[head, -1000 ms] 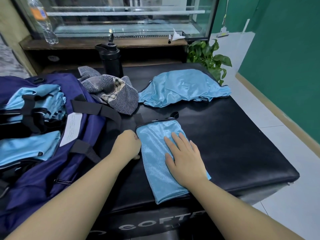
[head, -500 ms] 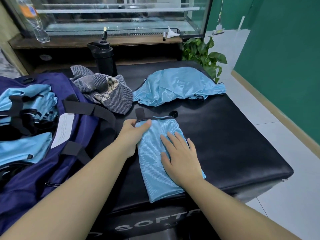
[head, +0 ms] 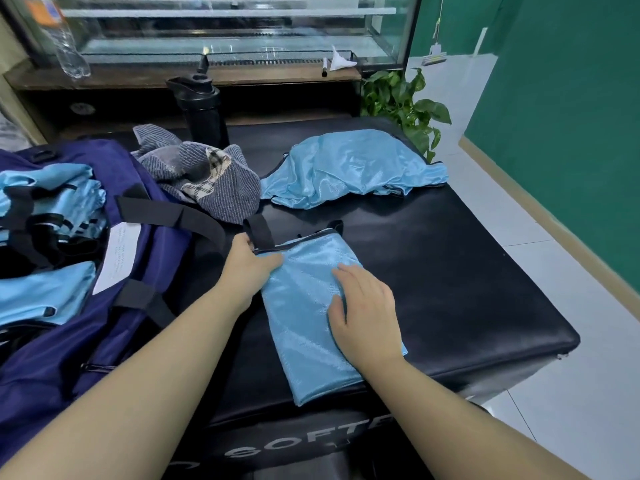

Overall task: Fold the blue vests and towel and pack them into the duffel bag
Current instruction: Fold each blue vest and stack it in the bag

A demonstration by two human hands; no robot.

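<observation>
A folded blue vest [head: 304, 344] lies lengthwise on the black padded table [head: 450, 289] in front of me. My left hand [head: 247, 268] pinches its top-left corner, thumb on the fabric beside a black strap. My right hand [head: 367, 306] rests on top of the vest's right half, fingers slightly bent. A second blue vest [head: 349, 171] lies crumpled at the table's far side. The grey striped towel [head: 214, 181] sits bunched between it and the navy duffel bag [head: 52, 368]. The bag stands open on the left, with folded blue vests [head: 41, 296] inside.
A black drinking bottle [head: 202, 109] stands behind the towel. A potted plant [head: 405, 105] is at the table's far right corner. A glass display case [head: 225, 32] on a wooden counter, with a plastic bottle [head: 65, 46], lines the back. Tiled floor lies to the right.
My left hand has moved from the vest's left edge up to its top-left corner and taken hold there. My right hand stays on the vest, fingers drawn in a little.
</observation>
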